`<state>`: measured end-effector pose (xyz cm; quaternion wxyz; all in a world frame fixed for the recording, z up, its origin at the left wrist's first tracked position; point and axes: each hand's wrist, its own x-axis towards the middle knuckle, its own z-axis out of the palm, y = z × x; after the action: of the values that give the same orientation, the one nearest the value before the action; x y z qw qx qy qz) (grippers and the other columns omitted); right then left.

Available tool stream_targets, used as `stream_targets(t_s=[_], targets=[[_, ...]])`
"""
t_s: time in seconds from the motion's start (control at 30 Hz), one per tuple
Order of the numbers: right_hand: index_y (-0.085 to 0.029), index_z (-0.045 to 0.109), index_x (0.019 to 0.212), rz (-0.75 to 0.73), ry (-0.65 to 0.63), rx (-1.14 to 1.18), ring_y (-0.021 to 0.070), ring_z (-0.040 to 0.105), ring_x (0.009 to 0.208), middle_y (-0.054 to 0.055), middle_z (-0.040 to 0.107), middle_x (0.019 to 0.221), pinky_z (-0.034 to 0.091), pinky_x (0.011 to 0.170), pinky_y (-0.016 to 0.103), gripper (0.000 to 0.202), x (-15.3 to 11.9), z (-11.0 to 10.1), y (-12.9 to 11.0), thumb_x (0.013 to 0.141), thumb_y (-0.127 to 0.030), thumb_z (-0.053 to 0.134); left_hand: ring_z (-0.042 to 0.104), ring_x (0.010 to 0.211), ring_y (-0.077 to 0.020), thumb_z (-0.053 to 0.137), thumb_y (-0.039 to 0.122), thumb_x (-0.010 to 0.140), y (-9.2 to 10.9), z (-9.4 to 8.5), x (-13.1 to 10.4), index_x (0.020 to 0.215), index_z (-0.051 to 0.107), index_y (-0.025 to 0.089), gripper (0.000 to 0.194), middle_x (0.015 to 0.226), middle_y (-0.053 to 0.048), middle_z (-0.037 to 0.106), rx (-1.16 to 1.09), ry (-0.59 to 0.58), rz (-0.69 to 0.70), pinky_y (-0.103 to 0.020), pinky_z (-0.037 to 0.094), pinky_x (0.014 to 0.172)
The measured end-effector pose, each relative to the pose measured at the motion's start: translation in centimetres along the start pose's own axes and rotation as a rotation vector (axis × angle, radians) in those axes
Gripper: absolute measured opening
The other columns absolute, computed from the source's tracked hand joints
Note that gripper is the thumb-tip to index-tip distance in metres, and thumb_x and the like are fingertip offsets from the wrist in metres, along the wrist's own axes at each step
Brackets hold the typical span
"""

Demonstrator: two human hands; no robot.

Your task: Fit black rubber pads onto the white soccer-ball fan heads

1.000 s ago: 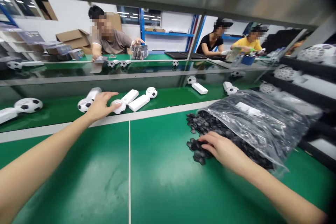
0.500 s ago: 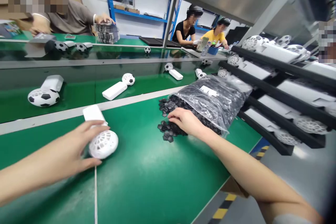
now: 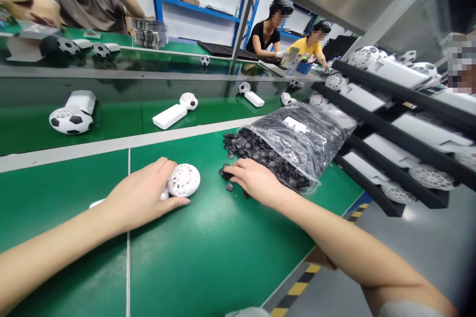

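- Nearest lay the green worktop (image 3: 208, 262), crossed by a pale seam, with both of the wearer's forearms reaching over it.
- The left hand (image 3: 143, 195) was closed around a white ball-headed device (image 3: 185, 180), the thumb beneath and the fingers over its neck; the openwork ball pointed right, and a bit of the white body showed behind the wrist.
- The right hand (image 3: 255, 183) was bent narrowly, fingertips down among a few loose black pieces (image 3: 229, 186); whether it gripped one could not be told.
- Just beyond that hand, a heap of black pieces (image 3: 260, 153) spilled from the mouth of a clear plastic bag (image 3: 316, 126), which lay on its side.
- To the right of the bag stood a black rack (image 3: 383, 146), its tiers bearing more white devices with openwork balls.
- Past the worktop's pale edge, a glossy green belt (image 3: 122, 133) carried several devices whose balls had black patches; one (image 3: 70, 121) lay at the left, another (image 3: 174, 113) nearer the middle.
- Across the belt, a person in a grey-brown top (image 3: 89, 7) sat near a stack of clear packs (image 3: 148, 33).
- Farthest, two people worked by blue shelving (image 3: 201, 5), one in black (image 3: 264, 37), one in yellow (image 3: 307, 48).
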<state>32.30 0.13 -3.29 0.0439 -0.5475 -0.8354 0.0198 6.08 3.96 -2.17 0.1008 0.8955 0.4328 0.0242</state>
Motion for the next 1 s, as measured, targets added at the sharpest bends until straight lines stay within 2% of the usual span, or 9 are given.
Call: stream_targets(t_s=[0.13, 0.23, 0.37, 0.5, 0.63, 0.73, 0.83, 0.9, 1.0], targets=[[-0.019, 0.066, 0.1, -0.039, 0.143, 0.025, 0.0202, 0.055, 0.089, 0.01, 0.063, 0.094, 0.044, 0.08, 0.035, 0.022, 2.3, 1.2, 1.4, 0.087, -0.025, 0.05, 0.057, 0.089, -0.0287, 0.051, 0.058, 0.072, -0.4, 0.5, -0.5, 0.114, 0.046, 0.021, 0.057, 0.105, -0.009, 0.058, -0.06, -0.005, -0.038, -0.036, 0.046, 0.067], [-0.016, 0.068, 0.096, -0.016, 0.219, 0.101, 0.0199, 0.055, 0.091, 0.01, 0.063, 0.095, 0.044, 0.081, 0.033, 0.02, 3.2, 0.8, 1.9, 0.085, -0.019, 0.051, 0.057, 0.093, -0.0281, 0.05, 0.051, 0.075, -0.3, 0.7, -0.8, 0.129, 0.035, 0.024, 0.062, 0.116, -0.008, 0.055, -0.053, 0.018, -0.016, -0.037, 0.046, 0.074], [-0.015, 0.064, 0.103, 0.057, 0.228, 0.271, 0.0146, 0.058, 0.077, 0.005, 0.066, 0.086, 0.046, 0.075, 0.028, 0.024, 2.4, -0.4, 1.4, 0.082, -0.012, 0.052, 0.058, 0.093, -0.028, 0.046, 0.049, 0.078, -0.2, 0.9, -0.8, 0.135, 0.029, 0.024, 0.065, 0.116, -0.008, 0.054, -0.034, 0.003, -0.032, -0.037, 0.047, 0.072], [-0.019, 0.063, 0.096, 0.126, 0.184, 0.448, 0.0102, 0.056, 0.062, -0.001, 0.065, 0.078, 0.045, 0.062, 0.023, 0.019, 1.2, -0.9, 0.8, 0.08, -0.015, 0.054, 0.058, 0.09, -0.0283, 0.044, 0.05, 0.078, -0.3, 0.9, -0.7, 0.135, 0.028, 0.02, 0.066, 0.114, -0.009, 0.054, -0.02, 0.016, -0.083, -0.036, 0.047, 0.067], [-0.021, 0.065, 0.094, -0.011, 0.235, 0.493, 0.0118, 0.059, 0.077, 0.002, 0.065, 0.088, 0.046, 0.073, 0.025, 0.021, 0.8, -0.9, -0.3, 0.083, -0.014, 0.049, 0.057, 0.094, -0.0296, 0.046, 0.048, 0.077, -0.1, 0.9, -0.8, 0.135, 0.028, 0.02, 0.067, 0.117, -0.011, 0.053, -0.026, 0.014, -0.081, -0.036, 0.047, 0.07], [-0.019, 0.065, 0.091, -0.126, 0.241, 0.536, 0.0105, 0.058, 0.072, 0.003, 0.062, 0.081, 0.047, 0.071, 0.024, 0.022, 0.8, -1.0, -1.8, 0.086, -0.013, 0.045, 0.056, 0.098, -0.0308, 0.048, 0.046, 0.076, 0.3, 0.8, -0.9, 0.135, 0.028, 0.019, 0.068, 0.12, -0.011, 0.052, -0.032, -0.005, -0.107, -0.037, 0.047, 0.072], [-0.02, 0.062, 0.101, -0.227, 0.202, 0.554, 0.0116, 0.058, 0.078, 0.003, 0.062, 0.085, 0.047, 0.073, 0.025, 0.021, 0.9, -0.8, -3.3, 0.087, -0.017, 0.047, 0.056, 0.099, -0.0309, 0.05, 0.045, 0.076, 0.6, 0.7, -0.9, 0.136, 0.028, 0.02, 0.069, 0.122, -0.011, 0.05, -0.054, 0.003, -0.126, -0.036, 0.047, 0.072], [-0.021, 0.061, 0.105, -0.3, 0.223, 0.509, 0.012, 0.057, 0.08, 0.004, 0.062, 0.085, 0.047, 0.072, 0.025, 0.023, 1.2, -0.4, -3.8, 0.089, -0.02, 0.045, 0.055, 0.101, -0.0299, 0.05, 0.045, 0.075, 0.5, 0.7, -0.9, 0.137, 0.025, 0.023, 0.07, 0.126, -0.01, 0.046, -0.105, 0.023, -0.112, -0.035, 0.047, 0.073], [-0.022, 0.064, 0.104, -0.396, 0.354, 0.31, 0.0123, 0.055, 0.073, 0.003, 0.063, 0.079, 0.045, 0.066, 0.025, 0.026, 1.7, 0.0, -4.1, 0.09, -0.02, 0.041, 0.052, 0.107, -0.0274, 0.052, 0.042, 0.075, 0.2, 0.7, -1.0, 0.138, 0.022, 0.028, 0.071, 0.131, -0.007, 0.04, -0.218, 0.047, -0.045, -0.033, 0.046, 0.078]])
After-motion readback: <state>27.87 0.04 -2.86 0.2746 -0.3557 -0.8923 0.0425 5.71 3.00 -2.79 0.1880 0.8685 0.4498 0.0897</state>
